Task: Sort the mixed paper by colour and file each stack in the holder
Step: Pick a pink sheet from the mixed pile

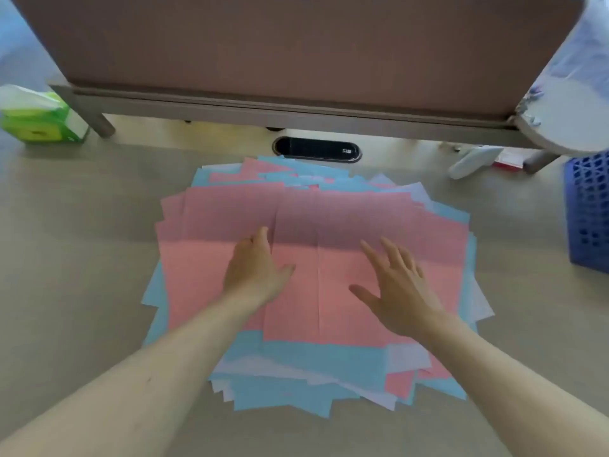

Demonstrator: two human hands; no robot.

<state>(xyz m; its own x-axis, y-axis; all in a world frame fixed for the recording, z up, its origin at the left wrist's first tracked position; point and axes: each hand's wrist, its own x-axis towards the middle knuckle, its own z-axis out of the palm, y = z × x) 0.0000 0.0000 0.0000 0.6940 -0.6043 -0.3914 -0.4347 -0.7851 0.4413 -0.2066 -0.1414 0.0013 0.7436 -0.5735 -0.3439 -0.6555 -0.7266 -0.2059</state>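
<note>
Head view: a messy pile of paper [313, 275] lies at the desk's [66, 242] centre, pink sheets on top with long edges running 9 to 3 o'clock, blue and white beneath; sheets too many to count. The left hand [255, 268] and right hand [398, 288] rest flat, fingers spread, gripping nothing. One blue holder [588, 212] stands at 3 o'clock.

— What's on the desk?
— A messy, fanned-out heap of thin pink, light-blue and white paper sheets [313, 275], lying flat.
— Which colour is on top?
— Pink; blue and white edges stick out underneath.
— The holder?
— A blue plastic lattice basket [588, 212] at the right edge, apart from the heap.
</note>
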